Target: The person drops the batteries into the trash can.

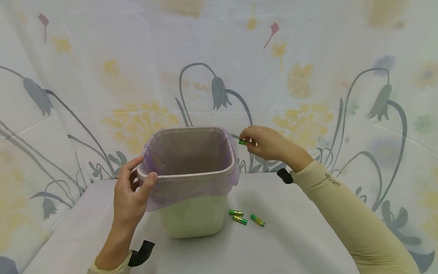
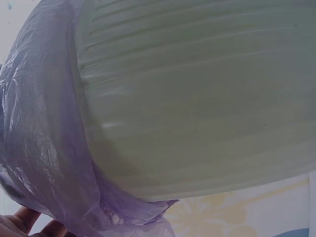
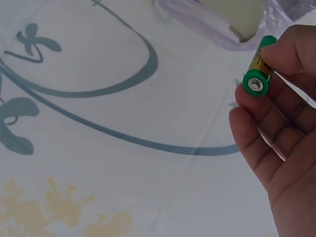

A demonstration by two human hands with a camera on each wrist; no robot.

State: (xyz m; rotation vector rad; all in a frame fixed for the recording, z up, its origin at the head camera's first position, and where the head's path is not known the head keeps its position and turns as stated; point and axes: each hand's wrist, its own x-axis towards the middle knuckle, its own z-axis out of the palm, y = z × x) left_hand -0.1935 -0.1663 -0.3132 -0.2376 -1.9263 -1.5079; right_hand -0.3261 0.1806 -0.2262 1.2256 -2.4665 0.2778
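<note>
A pale green trash can (image 1: 193, 217) stands upright on the table, a thin purple trash bag (image 1: 191, 190) lining it and folded over its rim. My left hand (image 1: 131, 198) grips the can's near left corner, thumb over the front rim and fingers along the left side. In the left wrist view, fingertips (image 2: 52, 228) show beside the bag (image 2: 44, 123). To the right of the rim, my right hand (image 1: 265, 142) pinches a green and gold battery (image 3: 260, 66) between thumb and fingers, apart from the can.
Several like batteries lie on the white table right of the can's base: one battery (image 1: 236, 212), a second battery (image 1: 240, 220) just in front, and a third battery (image 1: 257, 220) farther right. A patterned cloth (image 1: 308, 49) hangs behind the table.
</note>
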